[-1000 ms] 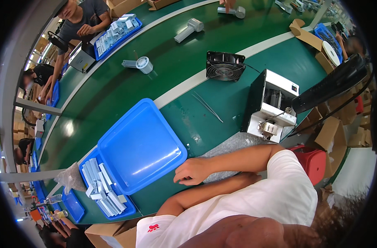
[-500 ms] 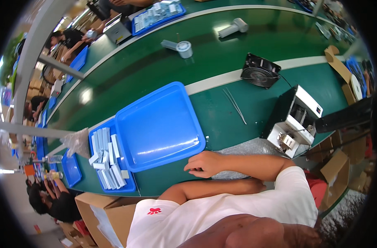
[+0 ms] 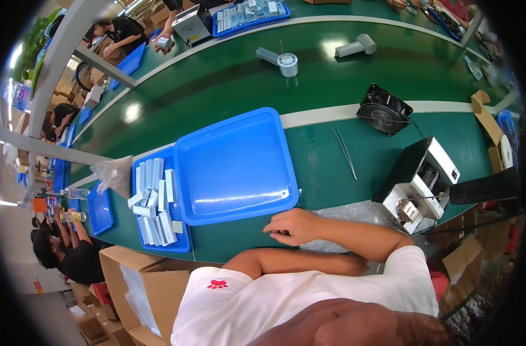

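Note:
My right forearm lies across the near edge of the green bench. My right hand point(image 3: 294, 226) rests beside the lower right corner of an empty blue tray point(image 3: 237, 167), its fingers loosely bent with a gap to the thumb and nothing in them. Folded below it, my left arm point(image 3: 297, 262) runs to the right, and its fingers are hidden near my right elbow. Left of the empty tray, a second blue tray point(image 3: 185, 245) carries several pale narrow boxes point(image 3: 153, 173). Clear bubble wrap point(image 3: 355, 214) lies under and beside my right forearm.
At the right stand a black-and-white bench machine point(image 3: 418, 184) and a small black fan point(image 3: 384, 109). Tweezers point(image 3: 345, 153) lie between fan and tray. Two pale handled devices point(image 3: 287, 64) sit on the green belt. A cardboard box point(image 3: 171, 294) stands lower left. Co-workers are beyond.
My view has shifted, so the bench things appear farther right. My arms keep nearly the same pose. Across the belt, a co-worker's hand with a small grey thing has come into clearer view.

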`<state>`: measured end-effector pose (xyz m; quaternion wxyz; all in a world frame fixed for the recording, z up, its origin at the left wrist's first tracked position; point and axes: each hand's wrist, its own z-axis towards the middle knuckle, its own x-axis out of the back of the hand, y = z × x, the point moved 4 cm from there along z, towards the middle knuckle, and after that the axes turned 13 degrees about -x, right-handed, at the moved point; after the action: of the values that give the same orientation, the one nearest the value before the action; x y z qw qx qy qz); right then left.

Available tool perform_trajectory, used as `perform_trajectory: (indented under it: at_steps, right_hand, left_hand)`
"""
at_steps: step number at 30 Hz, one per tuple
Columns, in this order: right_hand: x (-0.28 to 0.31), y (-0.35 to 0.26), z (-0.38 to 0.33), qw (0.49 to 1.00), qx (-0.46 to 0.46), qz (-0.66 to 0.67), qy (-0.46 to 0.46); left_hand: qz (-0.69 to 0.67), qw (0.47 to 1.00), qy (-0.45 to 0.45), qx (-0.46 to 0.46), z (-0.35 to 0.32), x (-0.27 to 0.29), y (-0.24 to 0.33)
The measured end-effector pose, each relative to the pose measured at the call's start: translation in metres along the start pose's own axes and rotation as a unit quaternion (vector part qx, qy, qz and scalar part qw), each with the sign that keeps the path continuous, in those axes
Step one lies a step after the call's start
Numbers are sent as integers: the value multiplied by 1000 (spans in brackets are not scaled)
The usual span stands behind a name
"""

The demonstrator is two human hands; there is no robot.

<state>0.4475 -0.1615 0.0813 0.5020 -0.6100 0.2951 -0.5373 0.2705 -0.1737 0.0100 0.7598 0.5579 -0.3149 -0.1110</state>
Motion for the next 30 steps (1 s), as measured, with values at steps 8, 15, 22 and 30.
perform_trajectory:
  at_steps: [8, 15, 22, 30]
  right_hand:
    - [-1, 1, -2, 1000, 20, -23, -1]
    - [1, 1, -4, 999, 25, -17, 14]
    - [-1, 0, -1, 1000, 9, -5, -4]
    - [1, -3, -1, 1000, 11, -13, 24]
  left_hand:
    - [-3, 1000, -10, 11, -7, 5, -2]
    - [-14, 999, -43, -2, -6, 5, 0]
    - [-16, 999, -44, -2, -10, 5, -2]
    - [2, 1000, -12, -9, -1, -12, -16]
